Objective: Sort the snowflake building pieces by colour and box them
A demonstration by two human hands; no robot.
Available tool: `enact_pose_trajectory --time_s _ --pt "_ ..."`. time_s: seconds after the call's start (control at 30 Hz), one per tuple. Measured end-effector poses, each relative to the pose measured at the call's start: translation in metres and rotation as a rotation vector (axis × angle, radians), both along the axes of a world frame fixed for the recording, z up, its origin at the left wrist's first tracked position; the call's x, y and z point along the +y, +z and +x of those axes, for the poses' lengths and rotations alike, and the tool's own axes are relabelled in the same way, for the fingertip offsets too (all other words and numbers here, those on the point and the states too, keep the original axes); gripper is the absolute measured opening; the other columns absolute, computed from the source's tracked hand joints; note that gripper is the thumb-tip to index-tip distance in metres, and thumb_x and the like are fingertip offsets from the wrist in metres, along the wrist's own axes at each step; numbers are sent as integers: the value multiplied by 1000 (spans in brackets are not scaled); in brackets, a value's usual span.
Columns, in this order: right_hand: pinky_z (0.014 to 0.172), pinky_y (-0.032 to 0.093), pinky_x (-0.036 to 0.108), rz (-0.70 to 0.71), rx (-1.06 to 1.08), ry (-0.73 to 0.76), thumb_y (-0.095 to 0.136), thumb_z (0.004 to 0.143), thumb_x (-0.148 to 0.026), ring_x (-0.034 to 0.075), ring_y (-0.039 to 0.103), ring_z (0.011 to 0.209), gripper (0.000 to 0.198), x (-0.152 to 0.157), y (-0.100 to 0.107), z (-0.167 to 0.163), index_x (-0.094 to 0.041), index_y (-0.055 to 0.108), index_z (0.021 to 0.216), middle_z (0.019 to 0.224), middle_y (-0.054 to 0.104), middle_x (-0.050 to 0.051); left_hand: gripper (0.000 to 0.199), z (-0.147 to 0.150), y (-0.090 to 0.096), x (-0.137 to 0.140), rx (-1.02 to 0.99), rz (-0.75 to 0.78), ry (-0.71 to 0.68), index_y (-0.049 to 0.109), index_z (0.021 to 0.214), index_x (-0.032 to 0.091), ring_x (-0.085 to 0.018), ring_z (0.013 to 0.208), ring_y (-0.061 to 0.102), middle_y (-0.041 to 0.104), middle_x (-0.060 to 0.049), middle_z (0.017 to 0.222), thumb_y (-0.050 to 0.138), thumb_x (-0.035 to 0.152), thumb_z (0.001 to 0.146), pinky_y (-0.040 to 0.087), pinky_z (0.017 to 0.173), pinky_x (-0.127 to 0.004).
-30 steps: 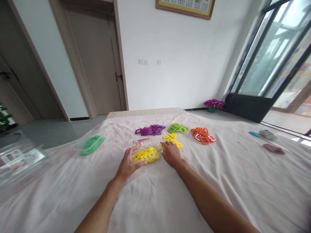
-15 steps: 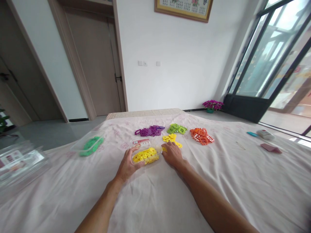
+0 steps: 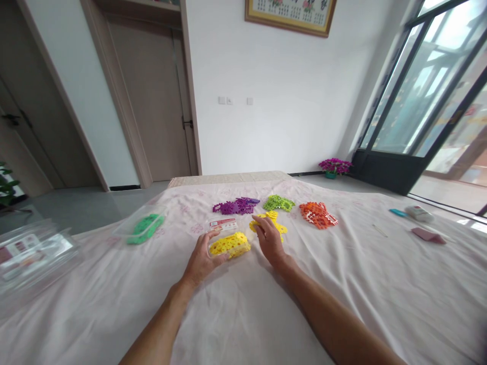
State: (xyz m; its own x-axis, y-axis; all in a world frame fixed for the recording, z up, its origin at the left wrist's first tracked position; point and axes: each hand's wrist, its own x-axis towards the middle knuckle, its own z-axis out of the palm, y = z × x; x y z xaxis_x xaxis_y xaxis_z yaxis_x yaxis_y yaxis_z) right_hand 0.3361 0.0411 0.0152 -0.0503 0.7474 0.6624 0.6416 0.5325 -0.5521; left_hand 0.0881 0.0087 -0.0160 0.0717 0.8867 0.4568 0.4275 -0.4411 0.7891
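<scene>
A clear plastic box (image 3: 248, 238) filled with yellow flower-shaped plastic pieces (image 3: 229, 244) rests on the cloth before me. My left hand (image 3: 203, 257) grips its left side, thumb along the near edge. Just right of the box, my right hand (image 3: 269, 240) hovers at a small pile of yellow pieces (image 3: 282, 229), partly covering it. Its fingers are bent and slightly apart, and no piece shows between them. Behind the box lies the clear lid (image 3: 223, 224) with a red and white label.
Farther back lie piles of purple pieces (image 3: 236, 206), light green pieces (image 3: 278, 202) and orange pieces (image 3: 318, 215). On the left, a clear box holds green pieces (image 3: 145, 228), near stacked clear containers (image 3: 34, 258). At right are a pink folded item (image 3: 428, 235) and a whitish packet (image 3: 419, 213).
My right hand has lifted off the yellow pile and its fingers now point left toward the box. My left hand stays on the box. The view has shifted slightly.
</scene>
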Motion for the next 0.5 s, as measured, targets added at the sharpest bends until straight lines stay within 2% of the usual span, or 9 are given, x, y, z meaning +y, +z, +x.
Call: enact_pose_trajectory --time_s 0.13,0.2,0.27,0.37,0.5 --pt "86 48 31 27 -180 136 47 99 -29 20 63 91 29 -11 4 -12 -23 66 120 99 70 7 63 1 1 -1 -13 -8 3 53 127 24 -27 127 50 55 -9 131 78 42 72 38 110 -47" --pt "89 48 34 71 -237 174 46 99 -26 21 63 97 29 -11 4 -12 -23 65 121 105 71 7 63 2 1 -1 -12 -6 -1 53 127 24 -27 128 50 55 -9 132 78 42 72 38 111 -47" --pt "93 47 36 118 -221 147 43 100 -22 21 61 104 31 -7 3 -7 -24 64 123 113 70 7 63 2 1 -1 -7 -2 0 53 128 23 -27 128 50 55 -10 132 78 40 72 37 111 -47" --pt "97 46 37 103 -214 -22 42 97 -16 22 58 110 35 4 -1 10 -24 64 123 118 68 7 63 1 1 -1 -8 2 4 54 126 22 -28 128 50 56 -10 131 78 38 71 37 111 -47" --pt "101 41 41 -128 -351 -343 49 93 -20 27 52 118 40 17 -11 39 -24 59 131 131 62 8 62 1 0 0 -12 3 6 56 124 22 -28 126 52 57 -10 128 79 40 70 38 110 -46"
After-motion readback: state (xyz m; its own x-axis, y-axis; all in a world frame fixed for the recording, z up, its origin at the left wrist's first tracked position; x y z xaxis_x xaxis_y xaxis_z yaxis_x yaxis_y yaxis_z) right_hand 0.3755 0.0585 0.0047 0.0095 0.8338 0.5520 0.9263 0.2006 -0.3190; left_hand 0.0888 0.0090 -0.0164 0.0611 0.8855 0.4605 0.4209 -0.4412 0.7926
